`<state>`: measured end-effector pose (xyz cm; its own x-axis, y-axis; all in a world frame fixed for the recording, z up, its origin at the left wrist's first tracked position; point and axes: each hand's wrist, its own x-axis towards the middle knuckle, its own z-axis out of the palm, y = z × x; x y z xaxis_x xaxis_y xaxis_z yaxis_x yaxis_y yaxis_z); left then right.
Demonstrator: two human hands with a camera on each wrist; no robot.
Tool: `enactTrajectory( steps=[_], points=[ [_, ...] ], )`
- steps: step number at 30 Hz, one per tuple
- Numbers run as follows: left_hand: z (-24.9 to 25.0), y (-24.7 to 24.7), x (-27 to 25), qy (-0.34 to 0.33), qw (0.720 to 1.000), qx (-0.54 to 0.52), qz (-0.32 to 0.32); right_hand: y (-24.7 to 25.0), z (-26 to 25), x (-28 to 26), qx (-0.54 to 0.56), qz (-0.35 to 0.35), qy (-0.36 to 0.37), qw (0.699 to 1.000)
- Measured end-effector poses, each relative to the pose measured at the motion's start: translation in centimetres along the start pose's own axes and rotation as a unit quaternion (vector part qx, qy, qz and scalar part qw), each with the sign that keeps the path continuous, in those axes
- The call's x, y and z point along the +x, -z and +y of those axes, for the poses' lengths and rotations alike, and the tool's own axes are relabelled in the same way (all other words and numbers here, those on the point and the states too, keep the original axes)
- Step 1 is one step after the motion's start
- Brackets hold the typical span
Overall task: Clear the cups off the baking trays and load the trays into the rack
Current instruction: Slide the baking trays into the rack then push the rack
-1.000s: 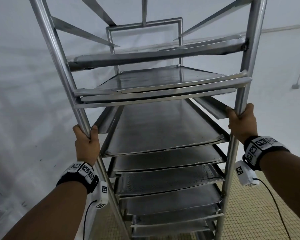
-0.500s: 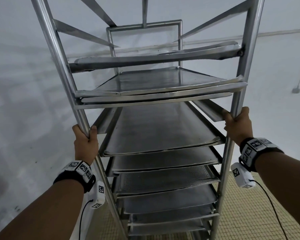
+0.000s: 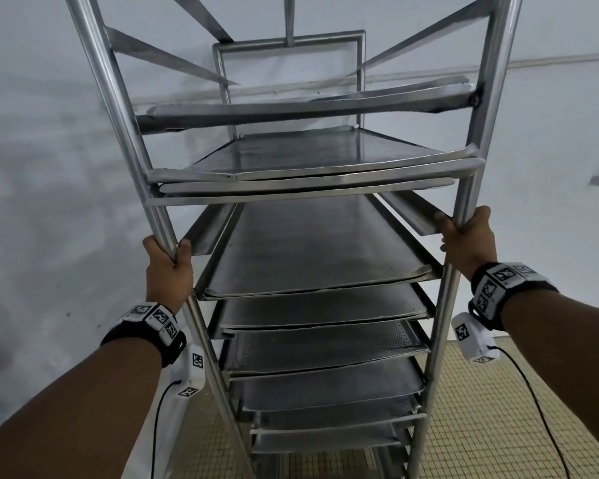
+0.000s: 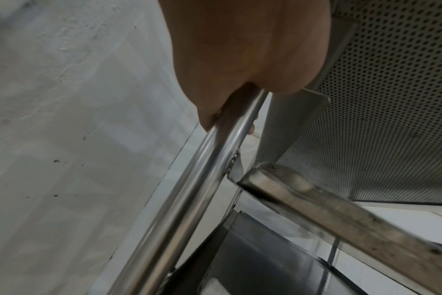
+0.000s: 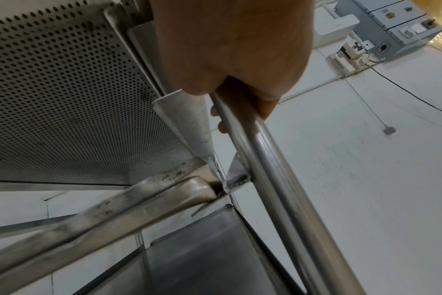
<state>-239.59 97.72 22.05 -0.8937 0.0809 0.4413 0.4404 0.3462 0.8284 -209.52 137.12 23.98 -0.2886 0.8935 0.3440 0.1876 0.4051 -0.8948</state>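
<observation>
A tall steel rack fills the head view, with several metal baking trays slid onto its runners, one of them perforated. My left hand grips the rack's front left post at mid height. My right hand grips the front right post at about the same height. Both wrist views show curled fingers round the tube, with a perforated tray just beside. No cups are in view.
A white wall stands close on the left and behind the rack. Yellow tiled floor lies to the right. Grey wall boxes and cables show in the right wrist view.
The rack and both hands have shifted slightly left and down in view. Both grips on the posts are unchanged.
</observation>
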Motion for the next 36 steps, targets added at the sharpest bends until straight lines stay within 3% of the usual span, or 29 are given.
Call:
enactTrajectory(
  steps=[16,24,36],
  points=[
    [-0.8,-1.8,3.8,0.012,1.0,0.015,-0.009,-3.4,0.4,2.9,-0.015,-0.003,0.001,1.0],
    [0.3,-2.3,3.3,0.012,1.0,0.014,-0.019,-3.5,1.6,4.8,-0.037,0.011,-0.027,0.999],
    [1.6,-1.0,2.8,0.039,0.995,0.068,-0.066,-2.3,-0.4,2.7,-0.095,-0.029,-0.023,0.995]
  ],
)
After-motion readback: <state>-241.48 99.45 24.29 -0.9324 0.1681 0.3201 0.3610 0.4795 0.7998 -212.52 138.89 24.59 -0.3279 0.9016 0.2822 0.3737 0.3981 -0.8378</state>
